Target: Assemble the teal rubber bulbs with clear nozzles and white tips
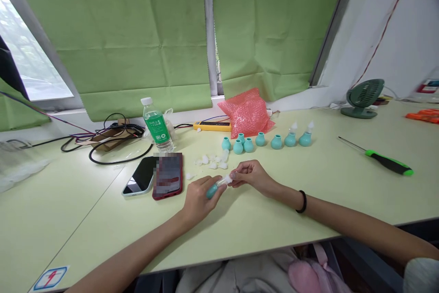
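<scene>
My left hand [200, 199] is wrapped round a teal bulb [211, 191] that carries a clear tube [222, 182], tilted up to the right. At the tube's far end, the fingertips of my right hand [252, 176] pinch a small white tip [228, 178]. Several loose white and clear pieces [213, 165] lie on the table just beyond my hands. Behind them stand several teal bulbs without tips [248, 145]. Two more bulbs, at the right end of the row, have clear parts and white tips on top [305, 138].
Two phones [167, 176] lie left of my hands, with a water bottle [157, 126] behind them. Pink bubble wrap [247, 112] and a yellow device [211, 126] are at the back. A screwdriver [389, 162] and small fan [363, 97] are on the right; cables [118, 162] lie left.
</scene>
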Demonstrator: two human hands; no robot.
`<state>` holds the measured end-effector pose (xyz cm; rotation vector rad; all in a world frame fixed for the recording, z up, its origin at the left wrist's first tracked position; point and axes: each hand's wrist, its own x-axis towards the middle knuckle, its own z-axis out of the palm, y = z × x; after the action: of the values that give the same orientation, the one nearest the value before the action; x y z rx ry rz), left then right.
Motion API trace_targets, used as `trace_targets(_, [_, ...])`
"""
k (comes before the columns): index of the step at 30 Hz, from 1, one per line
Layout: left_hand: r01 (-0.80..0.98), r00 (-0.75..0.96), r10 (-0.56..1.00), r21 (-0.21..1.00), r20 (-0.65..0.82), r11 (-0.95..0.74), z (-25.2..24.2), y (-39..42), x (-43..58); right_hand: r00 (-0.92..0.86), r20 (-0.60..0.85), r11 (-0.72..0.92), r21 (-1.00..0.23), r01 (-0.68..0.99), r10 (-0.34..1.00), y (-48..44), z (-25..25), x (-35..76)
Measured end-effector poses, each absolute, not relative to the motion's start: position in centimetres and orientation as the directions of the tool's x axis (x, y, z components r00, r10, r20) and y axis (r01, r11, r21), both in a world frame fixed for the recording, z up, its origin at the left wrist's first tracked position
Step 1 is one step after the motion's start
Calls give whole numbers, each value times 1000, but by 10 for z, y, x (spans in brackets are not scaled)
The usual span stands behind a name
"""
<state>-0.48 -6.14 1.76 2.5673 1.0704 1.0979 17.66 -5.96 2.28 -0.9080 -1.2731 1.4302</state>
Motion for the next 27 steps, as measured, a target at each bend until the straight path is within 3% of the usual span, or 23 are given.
trace_targets(3, [595, 511, 597, 247, 618, -765, 14, -60, -6, -253, 43, -13, -976, -216, 967, -62, 23, 175])
trace_targets(6, [586, 509, 585, 244, 631, -773, 15, -61, -6, -193, 94, 42, -965, -260, 977, -65, 22, 172])
trace_targets(8, [554, 500, 616, 322, 608, -768, 18, -63, -5, -166, 128, 81, -962, -262, 978, -66, 21, 171])
trace_targets(12, [437, 512, 728, 592, 455, -677, 31, -68, -3, -159, 181, 143, -963, -229, 971, -67, 23, 172])
trace_targets(17, [208, 625, 766, 913, 151, -350, 40, -63, -4, -189, 218, 186, -967, -176, 957, -68, 28, 175])
trace_targets(23, [38, 666, 741, 996, -86, 82, 30, -56, -4, -256, 251, 213, -963, -167, 934, -67, 31, 178])
trace_targets(27, [24, 674, 726, 986, -139, 167, 29, -55, -4, -286, 265, 238, -963, -125, 921, -65, 32, 181])
